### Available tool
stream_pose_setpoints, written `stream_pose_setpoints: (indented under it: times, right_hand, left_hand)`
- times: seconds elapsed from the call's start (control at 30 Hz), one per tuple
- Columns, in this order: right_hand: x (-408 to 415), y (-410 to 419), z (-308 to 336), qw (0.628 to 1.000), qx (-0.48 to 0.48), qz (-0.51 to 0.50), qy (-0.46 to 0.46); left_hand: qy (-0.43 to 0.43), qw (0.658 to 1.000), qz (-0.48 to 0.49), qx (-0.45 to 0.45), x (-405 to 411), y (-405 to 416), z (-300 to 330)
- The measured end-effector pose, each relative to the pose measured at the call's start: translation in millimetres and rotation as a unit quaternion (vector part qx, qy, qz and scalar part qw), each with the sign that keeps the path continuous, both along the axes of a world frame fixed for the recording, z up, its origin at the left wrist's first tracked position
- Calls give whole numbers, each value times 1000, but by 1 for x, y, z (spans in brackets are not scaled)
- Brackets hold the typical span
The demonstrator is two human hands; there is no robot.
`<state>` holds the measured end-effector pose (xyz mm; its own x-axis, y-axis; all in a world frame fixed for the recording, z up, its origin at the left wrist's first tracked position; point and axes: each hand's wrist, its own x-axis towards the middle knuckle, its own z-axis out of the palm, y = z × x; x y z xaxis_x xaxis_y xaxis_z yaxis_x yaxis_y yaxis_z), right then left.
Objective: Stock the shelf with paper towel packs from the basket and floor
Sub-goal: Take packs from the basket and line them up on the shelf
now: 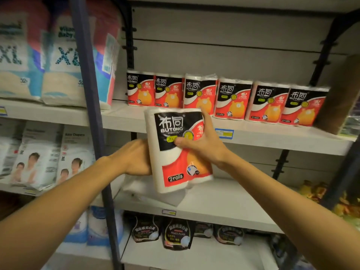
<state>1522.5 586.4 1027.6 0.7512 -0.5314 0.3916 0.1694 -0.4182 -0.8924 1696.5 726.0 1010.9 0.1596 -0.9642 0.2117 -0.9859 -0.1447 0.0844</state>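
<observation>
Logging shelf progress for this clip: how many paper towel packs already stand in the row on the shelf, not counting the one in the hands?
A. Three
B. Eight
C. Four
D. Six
D: six packs stand side by side in the row on the shelf, from the leftmost pack to the rightmost pack, while the held pack is still in front, below shelf level.

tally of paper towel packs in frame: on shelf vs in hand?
Paper towel packs standing in a row on the shelf: 6, from the leftmost pack to the rightmost pack
Held pack, gripped between left hand and right hand: 1
Total: 7
</observation>
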Motion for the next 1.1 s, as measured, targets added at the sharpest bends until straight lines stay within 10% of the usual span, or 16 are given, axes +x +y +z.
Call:
stream_pose_setpoints:
  times: [0.33,0.7,1.1]
  right_hand:
    - [9,-66,27,999,15,-40,-27]
    - [72,-74,92,987,65,-141,-43]
    - [192,-91,110,918,-165,-345,-106]
  left_hand:
    - [257,954,56,-145,12,-59,10]
    - [353,928,48,-106,87,-58,9]
    - [381,921,-18,-75,166,-45,24]
